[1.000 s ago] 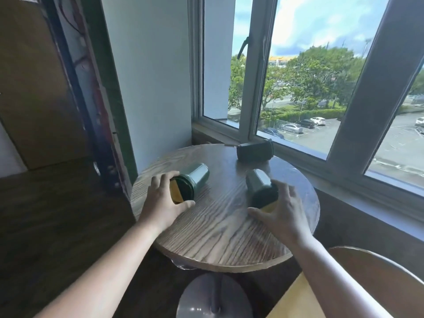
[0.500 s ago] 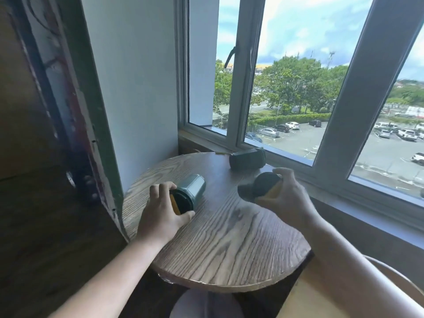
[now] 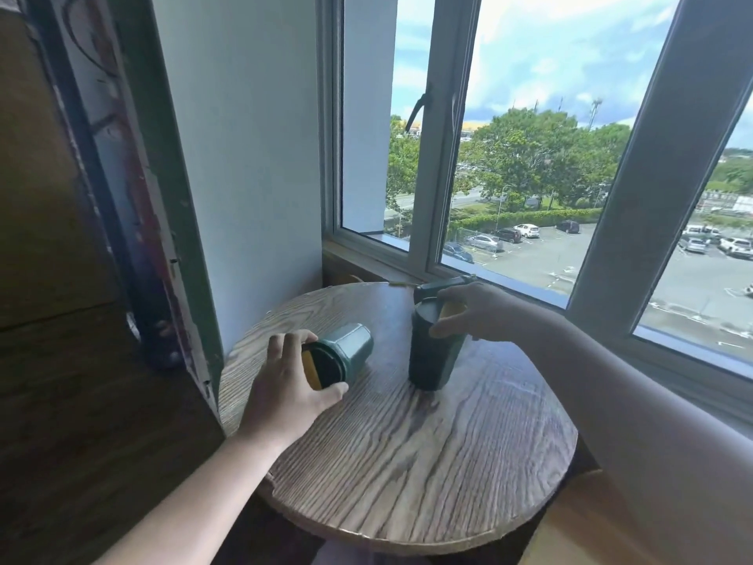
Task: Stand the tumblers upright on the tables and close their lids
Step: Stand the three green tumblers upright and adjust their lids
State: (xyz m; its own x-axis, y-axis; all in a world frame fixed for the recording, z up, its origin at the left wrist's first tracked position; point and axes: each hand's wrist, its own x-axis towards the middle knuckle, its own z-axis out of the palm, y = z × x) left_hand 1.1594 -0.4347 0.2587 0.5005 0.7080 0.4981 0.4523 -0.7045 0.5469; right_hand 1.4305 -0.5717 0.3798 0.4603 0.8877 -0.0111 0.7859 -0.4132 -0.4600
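- One tumbler [image 3: 435,352] upright near the middle of the tabletop [image 3: 407,462], right hand [image 3: 481,316] wrapped over its top, grip closed around the rim and yellow lid [image 3: 451,309]; lid apparently not yet shut, though hard to tell under the fingers.
- Second tumbler [image 3: 344,354] on its side at left, open mouth toward the camera, yellow lid flap showing; left hand [image 3: 285,385] cupped around the mouth end, grip closed on it, thumb below.
- Third dark tumbler [image 3: 442,286] lying at the far edge by the window [image 3: 529,157], mostly hidden behind the right hand.
- Judged roughly a third done: one stood, two to stand, lids to close.
- Wide clear tabletop toward the camera; wall [image 3: 244,157] close on the left, window sill just beyond the far edge, so little room there.
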